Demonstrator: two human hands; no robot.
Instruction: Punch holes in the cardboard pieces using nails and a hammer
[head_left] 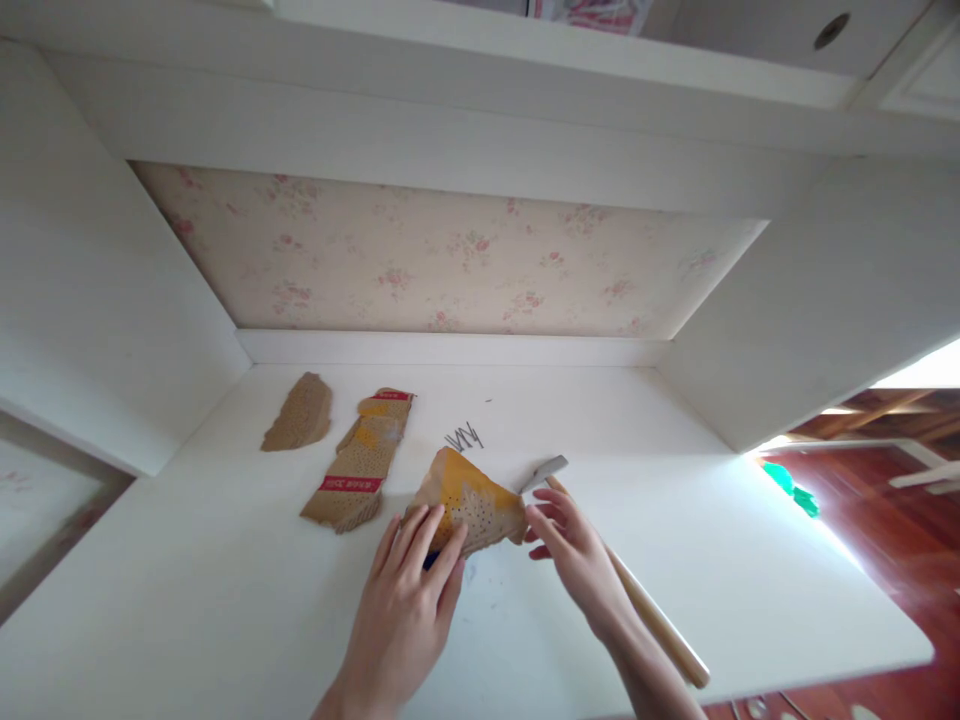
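A torn piece of cardboard [476, 510], orange and brown and dotted with small holes, lies in front of me on the white desk. My left hand [409, 575] holds its left and near edge, fingers over the top. At the right corner of the cardboard is my right hand [566, 545], its fingers curved and apart; whether it touches the corner is hard to tell. A hammer [652, 615] with a wooden handle lies partly behind my right hand and forearm, its grey metal head [544, 474] beyond the fingers. Several dark nails [465, 436] lie just beyond the cardboard.
Two more torn cardboard pieces lie to the left: a plain brown one [300, 415] and a longer one with red bands [360, 460]. White panels [787, 290] enclose the desk [750, 590] at both sides, and a shelf [450, 60] hangs above. A green object [791, 488] is beyond the right edge.
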